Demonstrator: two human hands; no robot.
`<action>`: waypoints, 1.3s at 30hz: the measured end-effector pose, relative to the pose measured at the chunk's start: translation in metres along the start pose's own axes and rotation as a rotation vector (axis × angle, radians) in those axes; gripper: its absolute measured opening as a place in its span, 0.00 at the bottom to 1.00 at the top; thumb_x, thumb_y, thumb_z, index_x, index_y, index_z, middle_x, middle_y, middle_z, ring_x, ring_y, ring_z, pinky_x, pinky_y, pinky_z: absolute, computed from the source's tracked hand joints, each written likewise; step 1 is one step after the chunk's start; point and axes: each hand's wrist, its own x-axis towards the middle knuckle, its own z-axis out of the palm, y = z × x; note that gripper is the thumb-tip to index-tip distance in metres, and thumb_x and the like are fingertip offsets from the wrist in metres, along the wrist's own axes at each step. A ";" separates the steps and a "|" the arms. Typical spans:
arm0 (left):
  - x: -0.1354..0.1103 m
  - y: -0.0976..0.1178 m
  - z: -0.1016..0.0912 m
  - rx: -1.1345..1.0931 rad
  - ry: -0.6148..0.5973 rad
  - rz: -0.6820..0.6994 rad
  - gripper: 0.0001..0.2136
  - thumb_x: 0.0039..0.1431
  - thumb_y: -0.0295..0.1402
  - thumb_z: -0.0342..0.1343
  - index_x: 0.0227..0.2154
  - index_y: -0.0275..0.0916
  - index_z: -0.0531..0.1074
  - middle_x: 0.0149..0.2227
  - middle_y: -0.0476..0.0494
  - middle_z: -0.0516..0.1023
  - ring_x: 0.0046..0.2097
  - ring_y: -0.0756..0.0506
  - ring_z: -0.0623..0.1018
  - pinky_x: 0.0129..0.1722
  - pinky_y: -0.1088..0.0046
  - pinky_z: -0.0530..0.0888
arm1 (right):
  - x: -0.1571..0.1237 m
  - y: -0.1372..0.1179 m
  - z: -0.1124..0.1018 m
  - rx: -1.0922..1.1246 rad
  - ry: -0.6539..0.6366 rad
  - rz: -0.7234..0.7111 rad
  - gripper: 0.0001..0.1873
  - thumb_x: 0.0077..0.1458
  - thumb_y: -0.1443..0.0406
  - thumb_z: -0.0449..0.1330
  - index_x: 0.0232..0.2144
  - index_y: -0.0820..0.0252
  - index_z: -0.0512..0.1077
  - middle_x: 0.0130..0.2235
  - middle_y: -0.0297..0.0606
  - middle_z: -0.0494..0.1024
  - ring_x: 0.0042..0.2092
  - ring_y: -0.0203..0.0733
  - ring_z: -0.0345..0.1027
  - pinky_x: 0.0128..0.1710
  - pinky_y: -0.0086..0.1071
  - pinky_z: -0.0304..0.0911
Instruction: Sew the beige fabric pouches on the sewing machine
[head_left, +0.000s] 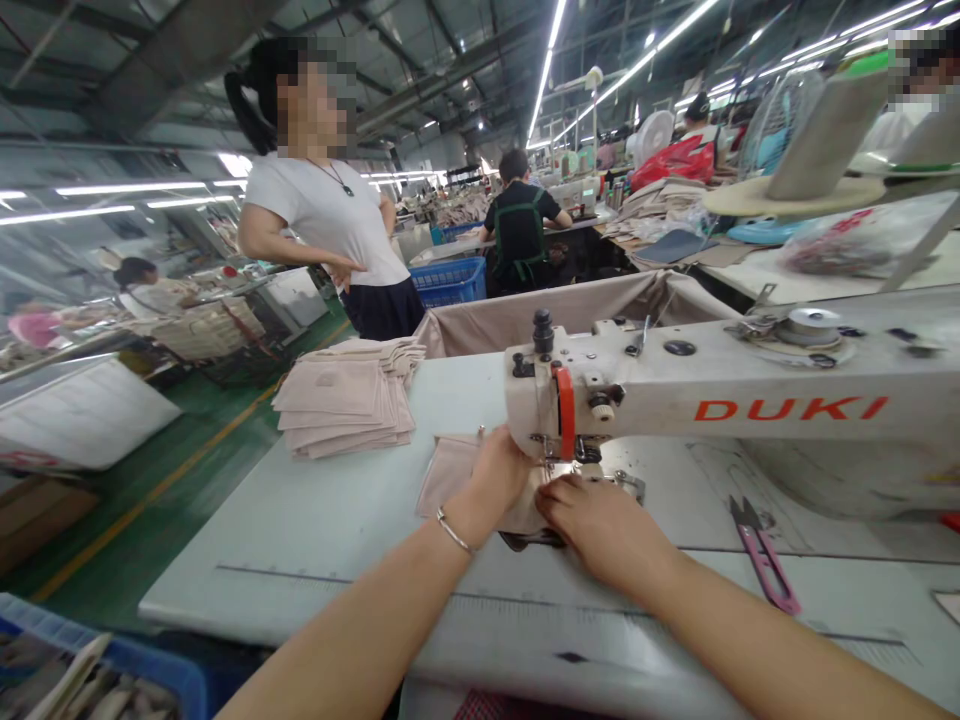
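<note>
A beige fabric piece [448,472] lies under the head of the sewing machine [637,375], around the needle area. My left hand [504,468], with a bangle at its wrist, grips the fabric left of the presser foot; its fingertips are partly hidden by the machine head. Close in front of the needle, my right hand [592,515] has its fingers bent and pressed together on the fabric's near edge. A stack of beige fabric pieces [341,400] sits on the table to the left. Thread snips [765,555] with pink handles lie right of my right hand.
The pale sewing table [300,545] has a ruler marking along its near side. Beige cloth [480,325] lines a bin behind it. A blue basket [172,670] stands low at left. A person [322,220] stands beyond the stack; another person [521,225] sits farther back.
</note>
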 end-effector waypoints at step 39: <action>-0.059 0.010 -0.011 -0.116 -0.070 0.203 0.12 0.68 0.27 0.47 0.51 0.39 0.69 0.52 0.40 0.72 0.55 0.42 0.70 0.58 0.58 0.68 | -0.030 -0.014 0.014 0.098 0.103 -0.023 0.19 0.57 0.74 0.56 0.51 0.69 0.71 0.51 0.46 0.75 0.53 0.51 0.65 0.52 0.46 0.65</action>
